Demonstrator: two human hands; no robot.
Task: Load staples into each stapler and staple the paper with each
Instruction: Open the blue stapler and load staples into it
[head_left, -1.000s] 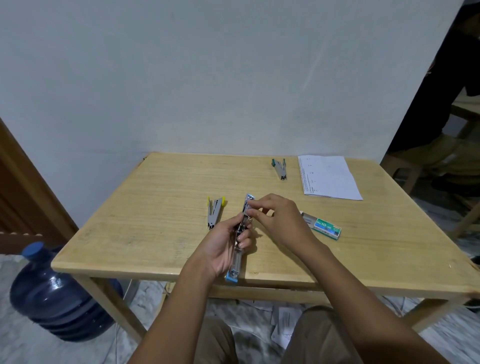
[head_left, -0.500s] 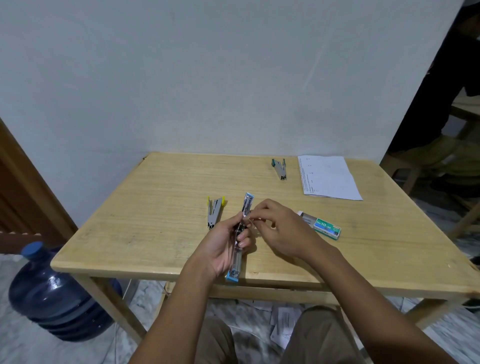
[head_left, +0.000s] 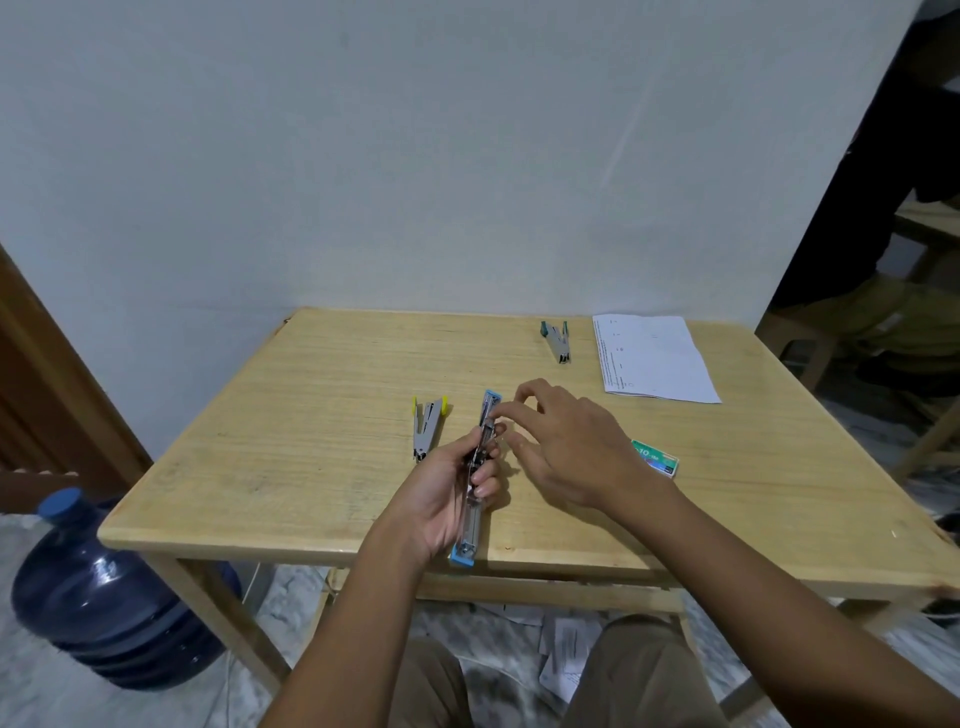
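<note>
Wooden table (head_left: 311, 415), left hand (head_left: 441, 499) grips blue stapler (head_left: 488, 410)

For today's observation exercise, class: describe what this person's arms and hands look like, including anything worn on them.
The left forearm and right forearm are bare to the frame edge, with no sleeve in view. The left hand and right hand are bare too: no gloves, and no watch, ring or bracelet shows.
</note>
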